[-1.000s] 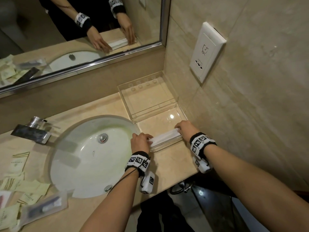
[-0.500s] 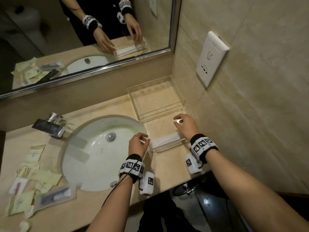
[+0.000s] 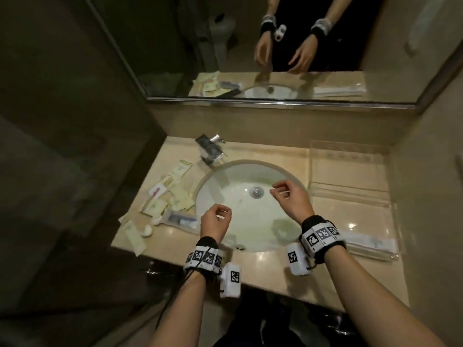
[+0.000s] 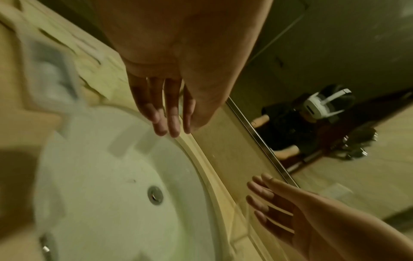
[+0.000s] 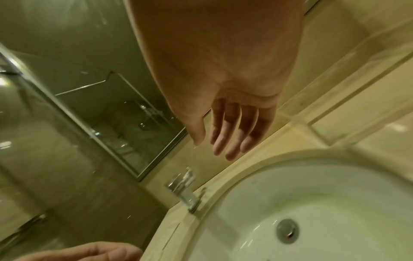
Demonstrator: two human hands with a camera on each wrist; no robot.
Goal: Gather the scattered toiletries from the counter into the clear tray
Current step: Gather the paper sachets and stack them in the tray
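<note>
The clear tray sits on the counter right of the sink, its lid standing up behind it. Long white packets lie along the tray's near side. A scatter of pale sachets and a clear pouch with a toothbrush lie on the counter left of the sink. My left hand and right hand both hover over the basin, fingers loosely curled, holding nothing. The wrist views show my left fingers and right fingers relaxed and bare.
The white sink basin fills the middle of the counter, with a chrome faucet at its back left. A mirror runs along the back wall. A tiled wall closes in the right side, close to the tray.
Both hands let go of the white packets in the tray and moved left over the sink. The head view swung left, bringing the scattered sachets into view.
</note>
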